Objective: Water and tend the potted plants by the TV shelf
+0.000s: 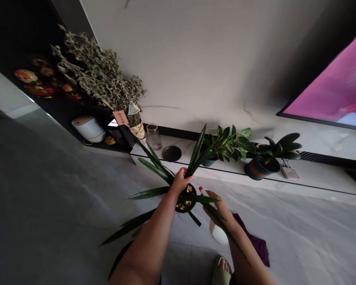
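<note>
A potted plant with long strap-shaped leaves (150, 193) stands low in front of me. Its dark round pot (184, 211) has pale chips on the soil. My left hand (180, 182) is closed around the base of several upright leaves, above the pot's rim. Right of the pot, my right hand (215, 204) is wrapped around a white spray bottle (218, 234). The bottle's red nozzle tip (201, 189) points toward the plant. Leaves hang across the right hand and forearm and partly hide the fingers.
Along the wall runs a low white cabinet (225, 171) with a dark saucer (171, 153), a glass vase (154, 137), a leafy plant (228, 144) and another potted plant (262, 166). Dried stems (97, 71) stand left. A purple cloth (255, 241) lies on the floor by my slippered foot (222, 271).
</note>
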`<state>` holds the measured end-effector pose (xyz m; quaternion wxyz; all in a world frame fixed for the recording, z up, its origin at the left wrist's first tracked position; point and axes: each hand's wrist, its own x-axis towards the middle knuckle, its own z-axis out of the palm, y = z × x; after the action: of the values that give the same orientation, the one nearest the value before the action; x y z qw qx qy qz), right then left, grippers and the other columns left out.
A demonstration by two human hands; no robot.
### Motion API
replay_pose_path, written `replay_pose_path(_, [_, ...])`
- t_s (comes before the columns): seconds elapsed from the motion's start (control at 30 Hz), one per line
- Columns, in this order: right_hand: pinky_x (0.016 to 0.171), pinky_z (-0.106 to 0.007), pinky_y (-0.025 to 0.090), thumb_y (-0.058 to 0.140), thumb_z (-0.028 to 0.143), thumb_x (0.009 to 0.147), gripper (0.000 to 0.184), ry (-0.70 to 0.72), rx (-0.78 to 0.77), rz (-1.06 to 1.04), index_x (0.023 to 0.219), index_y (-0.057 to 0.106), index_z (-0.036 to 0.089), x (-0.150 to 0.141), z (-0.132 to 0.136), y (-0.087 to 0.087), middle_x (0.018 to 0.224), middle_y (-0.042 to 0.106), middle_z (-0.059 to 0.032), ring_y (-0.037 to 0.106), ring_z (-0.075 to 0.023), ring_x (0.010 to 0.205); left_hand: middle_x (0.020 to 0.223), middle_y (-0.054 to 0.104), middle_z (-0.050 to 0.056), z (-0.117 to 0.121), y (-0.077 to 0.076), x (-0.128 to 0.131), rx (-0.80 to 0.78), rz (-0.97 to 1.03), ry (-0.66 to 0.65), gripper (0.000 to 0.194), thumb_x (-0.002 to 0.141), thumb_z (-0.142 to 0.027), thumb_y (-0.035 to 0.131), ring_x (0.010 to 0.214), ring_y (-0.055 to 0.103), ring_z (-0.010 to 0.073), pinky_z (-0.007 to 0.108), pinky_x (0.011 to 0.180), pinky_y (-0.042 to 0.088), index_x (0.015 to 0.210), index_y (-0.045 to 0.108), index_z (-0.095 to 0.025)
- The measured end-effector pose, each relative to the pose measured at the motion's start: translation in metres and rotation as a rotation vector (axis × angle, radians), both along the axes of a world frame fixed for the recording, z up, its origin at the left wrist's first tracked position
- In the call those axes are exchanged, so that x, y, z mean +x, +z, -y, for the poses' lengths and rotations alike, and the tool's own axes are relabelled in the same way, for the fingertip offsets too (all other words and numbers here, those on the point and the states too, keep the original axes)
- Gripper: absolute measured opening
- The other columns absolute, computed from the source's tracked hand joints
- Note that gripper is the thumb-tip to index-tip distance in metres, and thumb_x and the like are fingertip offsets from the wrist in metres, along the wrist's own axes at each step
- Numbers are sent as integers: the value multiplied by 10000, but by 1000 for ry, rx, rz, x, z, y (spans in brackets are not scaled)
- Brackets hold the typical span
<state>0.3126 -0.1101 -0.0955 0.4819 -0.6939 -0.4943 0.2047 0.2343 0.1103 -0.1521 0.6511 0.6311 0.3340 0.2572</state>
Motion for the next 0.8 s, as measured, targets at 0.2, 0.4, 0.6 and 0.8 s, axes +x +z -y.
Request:
replay_pose_path(0.2, [633,-290,517,589,291,899,147,-33,-66,40,883,713,213,0,2,14,778,731,-27,673,-186,691,837,728,-2,-3,1,2,58,-45,6,177,768,-218,766,851,694,214,325,872,529,926,687,-231])
replay_pose_path(0.4, [861,-354,607,638,307,893,344,-54,61,14,1213,743,233,3,4,14,1083,795,-89,763,-251,962,959,817,52,0,4,3,40,-16,-70,181,812,-248,715,936,750,243,332,890,557,983,757,-208])
replay_pose_path(0.6, [705,-306,554,610,296,887,187,-30,-16,72,1005,737,227,4,8,19,909,763,-55,705,-208,773,1026,846,85,3,10,2,28,9,-112,220,856,-249,683,1019,776,266,367,968,577,1029,803,-189])
replay_pose_path(0.8, [860,-324,587,646,273,840,366,-108,61,42,1196,723,243,3,10,31,1080,786,-61,750,-237,958,1127,847,92,6,15,2,50,22,-134,252,843,-275,715,1090,772,279,380,1019,563,1062,812,-199])
